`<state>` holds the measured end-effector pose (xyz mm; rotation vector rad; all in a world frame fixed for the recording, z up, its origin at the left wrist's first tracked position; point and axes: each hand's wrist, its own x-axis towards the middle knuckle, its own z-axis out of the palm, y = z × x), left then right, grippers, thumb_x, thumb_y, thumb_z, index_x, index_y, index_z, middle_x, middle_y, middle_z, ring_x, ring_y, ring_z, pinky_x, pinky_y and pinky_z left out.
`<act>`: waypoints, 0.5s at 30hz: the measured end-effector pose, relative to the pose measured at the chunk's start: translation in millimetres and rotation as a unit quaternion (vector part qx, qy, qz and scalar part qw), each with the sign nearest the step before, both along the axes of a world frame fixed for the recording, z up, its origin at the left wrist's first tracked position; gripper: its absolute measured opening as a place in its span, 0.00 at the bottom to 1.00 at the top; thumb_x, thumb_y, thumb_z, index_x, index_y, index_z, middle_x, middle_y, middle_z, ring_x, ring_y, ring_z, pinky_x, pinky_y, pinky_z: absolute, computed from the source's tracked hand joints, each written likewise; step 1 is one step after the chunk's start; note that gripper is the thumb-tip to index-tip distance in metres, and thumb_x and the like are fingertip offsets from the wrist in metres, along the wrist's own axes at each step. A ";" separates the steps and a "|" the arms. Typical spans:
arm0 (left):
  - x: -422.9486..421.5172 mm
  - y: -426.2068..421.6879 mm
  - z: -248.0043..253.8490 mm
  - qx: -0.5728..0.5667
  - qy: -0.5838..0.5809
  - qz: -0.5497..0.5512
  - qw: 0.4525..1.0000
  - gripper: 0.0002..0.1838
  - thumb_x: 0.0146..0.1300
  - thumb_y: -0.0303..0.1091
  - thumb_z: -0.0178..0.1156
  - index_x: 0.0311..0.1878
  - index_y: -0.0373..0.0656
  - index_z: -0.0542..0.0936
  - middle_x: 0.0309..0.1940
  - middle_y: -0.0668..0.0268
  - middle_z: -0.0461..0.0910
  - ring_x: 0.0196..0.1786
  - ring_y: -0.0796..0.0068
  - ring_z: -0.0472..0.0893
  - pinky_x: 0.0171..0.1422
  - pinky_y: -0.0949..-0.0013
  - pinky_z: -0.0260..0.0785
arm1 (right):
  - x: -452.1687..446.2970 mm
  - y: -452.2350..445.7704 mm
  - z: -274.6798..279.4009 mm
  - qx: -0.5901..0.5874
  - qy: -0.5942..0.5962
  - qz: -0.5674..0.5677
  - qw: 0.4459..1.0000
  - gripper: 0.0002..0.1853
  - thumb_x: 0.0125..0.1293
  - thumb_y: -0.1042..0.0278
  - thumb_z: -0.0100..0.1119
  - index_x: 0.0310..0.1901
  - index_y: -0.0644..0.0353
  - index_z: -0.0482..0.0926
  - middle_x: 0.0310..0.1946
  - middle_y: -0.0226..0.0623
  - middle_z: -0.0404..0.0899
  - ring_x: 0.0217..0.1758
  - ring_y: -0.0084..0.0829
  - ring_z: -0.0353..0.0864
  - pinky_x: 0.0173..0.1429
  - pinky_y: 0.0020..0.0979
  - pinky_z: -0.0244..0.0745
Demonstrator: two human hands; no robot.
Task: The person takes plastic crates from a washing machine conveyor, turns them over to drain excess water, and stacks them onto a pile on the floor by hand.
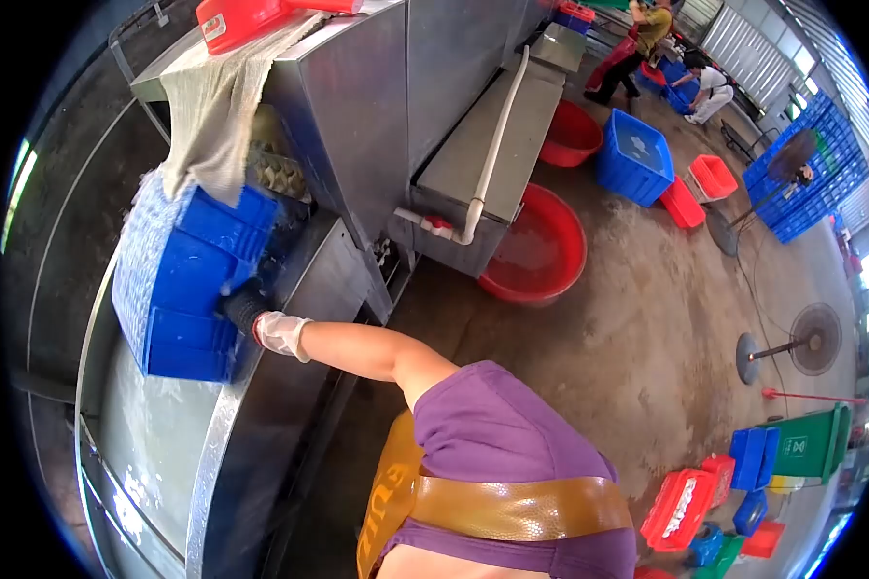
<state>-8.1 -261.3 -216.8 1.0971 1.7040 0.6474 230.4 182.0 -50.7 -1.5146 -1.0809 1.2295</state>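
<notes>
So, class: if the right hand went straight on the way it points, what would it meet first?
The right hand would probably meet the blue plastic crate; depth leaves unclear whether they already touch.

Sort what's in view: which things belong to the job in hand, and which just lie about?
Likely in use:
- right hand, gloved, at the crate
- tilted blue crate
- metal trough

Apparently lying about:
- nearest large red tub
- green bin
- nearer standing fan
</notes>
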 end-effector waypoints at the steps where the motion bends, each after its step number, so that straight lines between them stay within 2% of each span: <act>1: -3.8 -2.3 0.4 0.006 -0.001 0.000 1.000 0.17 0.60 0.29 0.56 0.52 0.34 0.71 0.43 0.61 0.76 0.42 0.72 0.74 0.47 0.72 0.68 | -5.3 -1.0 10.8 -0.006 0.003 0.001 1.000 0.47 0.41 0.49 0.65 0.59 0.70 0.56 0.52 0.58 0.67 0.56 0.48 0.68 0.58 0.36 0.65; 2: -6.6 -4.0 0.4 0.012 -0.003 0.001 1.000 0.17 0.60 0.29 0.56 0.52 0.34 0.71 0.43 0.61 0.76 0.42 0.72 0.74 0.47 0.72 0.68 | -10.9 -1.6 22.7 -0.012 0.007 -0.007 1.000 0.47 0.40 0.49 0.65 0.59 0.70 0.56 0.52 0.59 0.67 0.56 0.48 0.68 0.57 0.36 0.65; 3: -8.8 -4.9 1.6 0.020 -0.008 0.000 1.000 0.17 0.60 0.29 0.56 0.52 0.34 0.71 0.43 0.61 0.76 0.42 0.72 0.74 0.47 0.72 0.68 | -24.5 5.6 13.6 0.069 0.004 -0.111 0.991 0.39 0.41 0.54 0.65 0.53 0.69 0.64 0.44 0.58 0.74 0.49 0.50 0.74 0.52 0.38 0.69; 5: -14.2 -10.4 4.4 0.039 -0.026 0.016 0.999 0.17 0.60 0.29 0.56 0.52 0.34 0.71 0.43 0.61 0.76 0.42 0.72 0.74 0.47 0.72 0.68 | -12.0 -53.9 97.0 0.052 0.020 -0.052 0.997 0.54 0.39 0.53 0.63 0.60 0.82 0.46 0.50 0.67 0.68 0.51 0.52 0.73 0.54 0.37 0.70; 8: -13.2 -16.6 22.6 0.068 -0.053 0.054 0.995 0.17 0.60 0.29 0.55 0.52 0.34 0.71 0.43 0.61 0.76 0.42 0.72 0.74 0.47 0.72 0.67 | -33.3 -65.0 149.9 0.057 0.025 0.021 0.998 0.57 0.39 0.53 0.64 0.64 0.77 0.41 0.55 0.69 0.63 0.57 0.53 0.68 0.59 0.37 0.66; 11: 16.8 -20.2 86.1 0.096 -0.072 0.128 0.984 0.17 0.61 0.29 0.54 0.53 0.33 0.69 0.42 0.62 0.74 0.42 0.74 0.73 0.48 0.73 0.67 | -55.0 -90.9 179.0 0.099 0.021 0.085 0.991 0.57 0.38 0.54 0.64 0.66 0.72 0.40 0.55 0.67 0.62 0.57 0.55 0.68 0.61 0.36 0.64; 13: 28.4 -33.4 134.2 0.124 -0.061 0.163 0.977 0.17 0.61 0.29 0.54 0.53 0.33 0.69 0.42 0.63 0.74 0.43 0.75 0.72 0.48 0.73 0.67 | -78.5 -120.6 189.1 0.257 0.064 0.124 0.956 0.56 0.37 0.56 0.65 0.66 0.69 0.43 0.55 0.65 0.63 0.56 0.55 0.68 0.61 0.37 0.64; 15: 28.1 -48.2 166.2 0.203 -0.019 0.198 0.959 0.17 0.61 0.28 0.54 0.53 0.34 0.69 0.43 0.63 0.73 0.44 0.76 0.72 0.50 0.73 0.67 | -98.4 -147.0 189.7 0.290 -0.004 0.216 0.932 0.54 0.37 0.58 0.65 0.66 0.68 0.47 0.55 0.64 0.64 0.56 0.54 0.69 0.60 0.38 0.65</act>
